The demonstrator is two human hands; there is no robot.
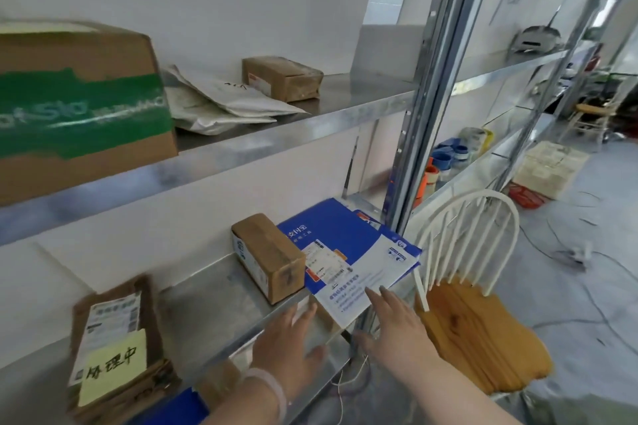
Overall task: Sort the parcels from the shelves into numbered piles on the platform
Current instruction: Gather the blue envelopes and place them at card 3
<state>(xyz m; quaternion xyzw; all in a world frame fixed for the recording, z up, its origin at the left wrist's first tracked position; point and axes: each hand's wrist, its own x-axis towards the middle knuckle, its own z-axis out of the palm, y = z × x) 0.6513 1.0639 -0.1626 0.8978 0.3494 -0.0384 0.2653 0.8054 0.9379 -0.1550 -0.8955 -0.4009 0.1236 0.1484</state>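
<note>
A flat blue and white parcel [348,252] lies on the lower metal shelf [214,307], its white corner hanging over the front edge. My right hand [397,328] is spread open with the fingertips touching that corner. My left hand [286,338] is open just below the shelf edge, holding nothing. A small brown box [269,257] stands beside the blue parcel on its left. A brown packet with a yellow note [114,345] lies at the shelf's left end.
The upper shelf [345,103] carries a large brown box with green tape [76,107], white mailer bags [221,103] and a small brown box [281,78]. A white chair with a wooden seat [476,321] stands close on the right. Cables trail on the floor.
</note>
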